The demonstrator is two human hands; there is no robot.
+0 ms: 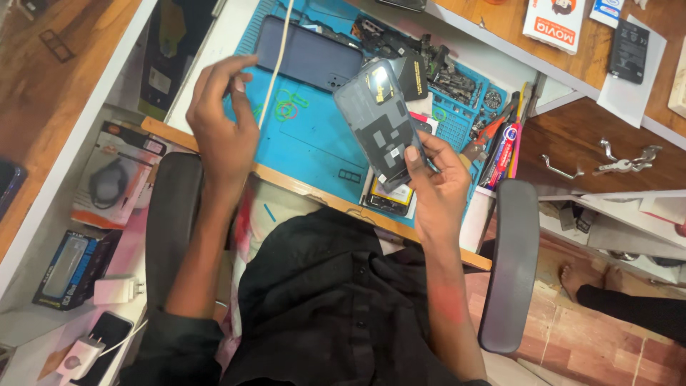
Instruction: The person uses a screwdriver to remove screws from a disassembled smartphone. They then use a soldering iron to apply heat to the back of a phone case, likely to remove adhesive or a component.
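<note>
Two phones lie beside the right hand's [437, 187] back cover [382, 121].

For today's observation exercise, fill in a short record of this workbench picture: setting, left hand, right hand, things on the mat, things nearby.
Setting: person seated at a bench with a blue work mat
Left hand: raised over the mat edge, fingers curled, beside a white cable; whether it pinches the cable cannot be told
Right hand: holds a grey phone back cover, inner side showing
On the mat: dark blue phone, small parts, opened phone under the cover
Nearby: pens and tools, keys
</note>
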